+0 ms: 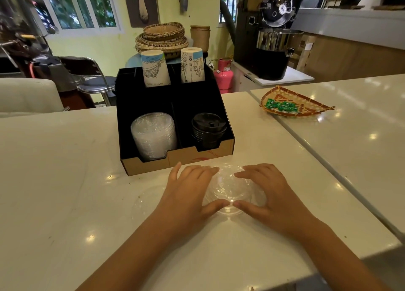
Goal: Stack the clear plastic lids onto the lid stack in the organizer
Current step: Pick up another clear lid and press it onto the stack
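A clear plastic lid (229, 187) lies on the white counter just in front of the black organizer (228, 150). My left hand (188, 192) and my right hand (269, 192) frame it from either side, fingers and thumbs curved round its rim. Another clear lid (146, 199) lies flat on the counter to the left of my left hand, faint against the surface. The stack of clear lids (154, 135) stands in the organizer's front left compartment.
Black lids (208, 130) fill the organizer's front right compartment, and two stacks of paper cups (154, 71) stand in the back ones. A woven tray with green sachets (291, 104) sits on the counter at the right. A counter seam runs diagonally at the right.
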